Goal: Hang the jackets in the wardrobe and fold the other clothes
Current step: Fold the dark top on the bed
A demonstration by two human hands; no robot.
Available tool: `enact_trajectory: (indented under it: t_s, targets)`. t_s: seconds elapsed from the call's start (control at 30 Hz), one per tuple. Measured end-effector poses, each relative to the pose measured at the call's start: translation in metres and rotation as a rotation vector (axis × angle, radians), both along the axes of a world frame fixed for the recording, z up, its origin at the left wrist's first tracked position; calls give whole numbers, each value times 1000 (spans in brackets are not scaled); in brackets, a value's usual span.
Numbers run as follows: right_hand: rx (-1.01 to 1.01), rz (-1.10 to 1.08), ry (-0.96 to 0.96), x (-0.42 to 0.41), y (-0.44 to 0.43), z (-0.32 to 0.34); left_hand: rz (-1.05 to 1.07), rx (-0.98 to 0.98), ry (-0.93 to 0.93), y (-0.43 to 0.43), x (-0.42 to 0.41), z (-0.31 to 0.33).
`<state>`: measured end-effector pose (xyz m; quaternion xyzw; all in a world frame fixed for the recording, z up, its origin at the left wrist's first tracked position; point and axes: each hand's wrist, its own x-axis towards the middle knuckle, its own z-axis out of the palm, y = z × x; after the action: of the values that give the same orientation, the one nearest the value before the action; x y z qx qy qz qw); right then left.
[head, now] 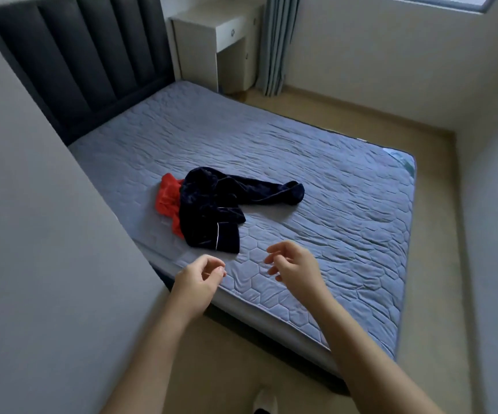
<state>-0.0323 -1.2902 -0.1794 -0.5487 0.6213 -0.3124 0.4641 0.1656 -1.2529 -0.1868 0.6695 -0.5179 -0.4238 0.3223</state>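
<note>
Two garments lie crumpled together on the bed (pixel 316 180): a dark navy top (pixel 211 210) overlapping a red piece (pixel 168 195). Both bare hands hover just short of them, left hand (pixel 198 277) and right hand (pixel 294 267), fingers loosely curled, holding nothing. Lifting the navy top by its shoulders would best separate them.
</note>
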Motion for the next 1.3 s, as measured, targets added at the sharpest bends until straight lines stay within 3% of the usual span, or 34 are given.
enact_trajectory:
  t_s: [0.23,0.37,0.47,0.6,0.8,0.93,1.03,1.2,1.3]
  targets:
    - [166,84,65,19,-160,-74,98,134,-63,-150,11,-80]
    - [381,49,51,41,-232,-146,310,571,218,-225,30,-169]
    - [477,-5,93,56,-278,-214,363,739,107,-272,57,-243]
    - [511,81,284,81,-325,-314,351,627,-253,-353,94,-313]
    - [592,139,319,132,-372,-429,380,266,-578,-463,128,-374]
    - [505,265,437,156,-399,-475,246,234,-726,-502,146,-410]
    - [514,286,476,164,-416,-500,264,244,-712,-509,152,-433]
    - [688,446,512,155,-410,-513,239,173,-455,-496,148,-442]
    - [598,197,415,136,-413,-487,73,141,-187,-485,122,-418]
